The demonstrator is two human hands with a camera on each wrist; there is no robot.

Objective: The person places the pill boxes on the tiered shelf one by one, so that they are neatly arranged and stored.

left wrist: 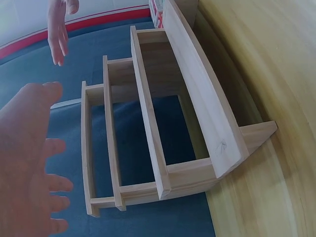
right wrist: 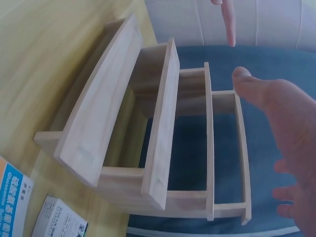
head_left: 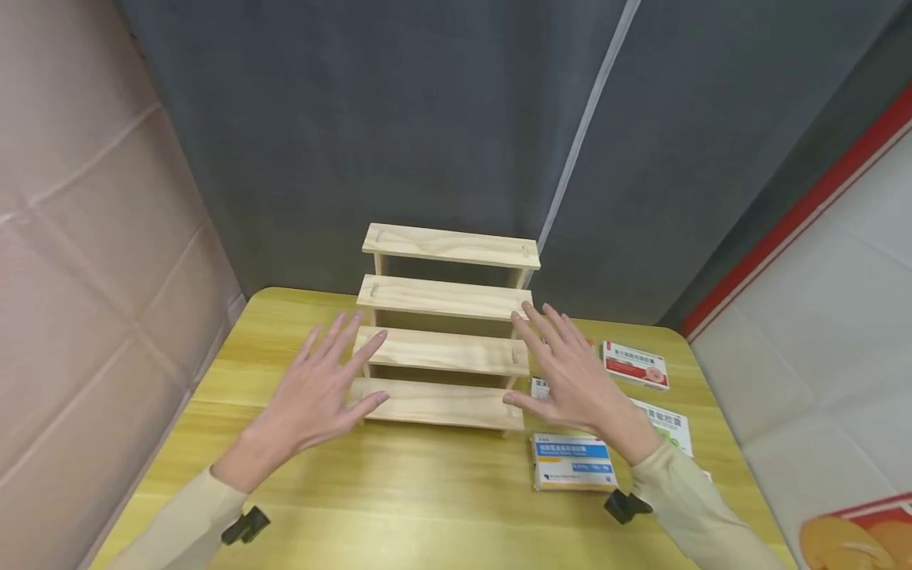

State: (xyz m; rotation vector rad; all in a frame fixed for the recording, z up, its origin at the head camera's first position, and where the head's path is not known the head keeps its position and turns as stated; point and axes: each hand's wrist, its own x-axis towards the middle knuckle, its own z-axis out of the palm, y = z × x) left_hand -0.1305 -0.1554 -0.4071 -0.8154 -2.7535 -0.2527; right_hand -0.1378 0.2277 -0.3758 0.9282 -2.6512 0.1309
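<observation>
A pale wooden rack with several stepped shelves stands on the table, bare of goods. In the head view my left hand hovers at the rack's left side, fingers spread, holding nothing. My right hand is held the same way at its right side, above several medicine boxes. From the left wrist view, the left hand appears apart from the shelves. In the right wrist view a gap likewise separates the right hand from the rack.
Right of the rack lie a blue-and-white medicine box, a red-and-white box and a white-green box, with others partly hidden by the right hand. A dark curtain hangs behind the wooden table; padded panels border the left.
</observation>
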